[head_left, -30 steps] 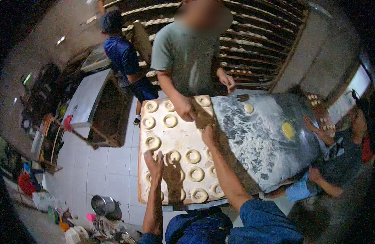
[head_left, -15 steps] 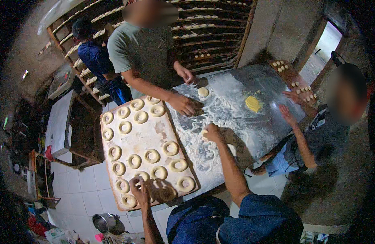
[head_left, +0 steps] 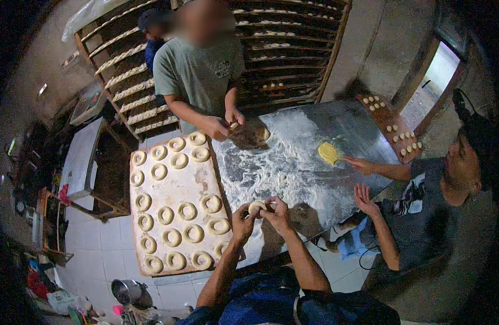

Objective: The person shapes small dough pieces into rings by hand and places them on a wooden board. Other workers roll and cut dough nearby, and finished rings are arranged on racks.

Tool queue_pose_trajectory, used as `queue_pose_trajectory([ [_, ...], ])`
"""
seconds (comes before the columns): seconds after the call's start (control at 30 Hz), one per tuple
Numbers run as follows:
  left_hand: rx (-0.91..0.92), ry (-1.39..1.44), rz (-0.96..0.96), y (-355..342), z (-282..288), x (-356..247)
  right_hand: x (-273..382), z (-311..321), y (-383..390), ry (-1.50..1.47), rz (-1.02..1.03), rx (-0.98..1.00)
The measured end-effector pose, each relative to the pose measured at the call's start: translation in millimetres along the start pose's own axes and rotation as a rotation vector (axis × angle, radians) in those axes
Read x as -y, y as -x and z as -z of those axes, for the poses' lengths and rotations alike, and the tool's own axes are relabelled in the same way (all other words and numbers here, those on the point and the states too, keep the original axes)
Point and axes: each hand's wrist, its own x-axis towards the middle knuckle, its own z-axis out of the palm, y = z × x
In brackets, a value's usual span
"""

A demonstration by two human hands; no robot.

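My left hand (head_left: 242, 223) and my right hand (head_left: 278, 215) meet over the near edge of the floured table, fingers closed on one pale, round dough piece (head_left: 256, 206). To their left lies a floured board (head_left: 176, 210) carrying several dough rings (head_left: 172, 236). One dough ring (head_left: 221, 248) at the board's near right corner is partly hidden by my left forearm. Loose flour (head_left: 276, 173) covers the tabletop beyond my hands.
Across the table a co-worker's hands (head_left: 225, 124) hold a small dough piece, with another dough piece (head_left: 265, 134) beside them. At right, another person's hand (head_left: 360, 164) reaches near a yellow slab (head_left: 328, 153). A small board (head_left: 403, 142) holds dough rounds; racks (head_left: 292, 49) stand behind.
My left hand has left the board of rings and joined my right hand at the dough piece, now nearer me. The co-worker's hands came together; the right-hand person reached toward the yellow slab.
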Motion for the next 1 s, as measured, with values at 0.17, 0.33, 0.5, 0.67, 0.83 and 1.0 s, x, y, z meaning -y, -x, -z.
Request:
queue_pose_trajectory([
  [0.17, -0.024, -0.011, -0.016, 21.8, -12.1, -41.1, 7.5, -5.7, 12.8, 0.434, 0.242, -0.065],
  [0.33, -0.052, 0.163, 0.136, 22.3, 5.6, -34.5, 22.0, -18.7, 17.7, 0.066, 0.166, 0.232],
  [0.5, 0.052, 0.34, 0.07, 43.3, 18.7, -48.4, 41.6, -37.0, 14.4, -0.069, -0.055, 0.367],
  [0.67, 0.231, 0.832, -0.157, 47.3, 41.0, -32.8, -14.8, -51.3, 0.7, 0.25, -0.061, 0.119],
  [0.83, -0.295, 0.504, 0.034, 51.4, 42.3, -43.9, -7.3, -82.1, 24.1, -0.12, -0.13, 0.057],
  [1.0, -0.466, -0.513, -0.372, 43.2, 65.6, 15.3, -34.0, -115.8, 29.2, 0.523, 0.159, 0.061],
])
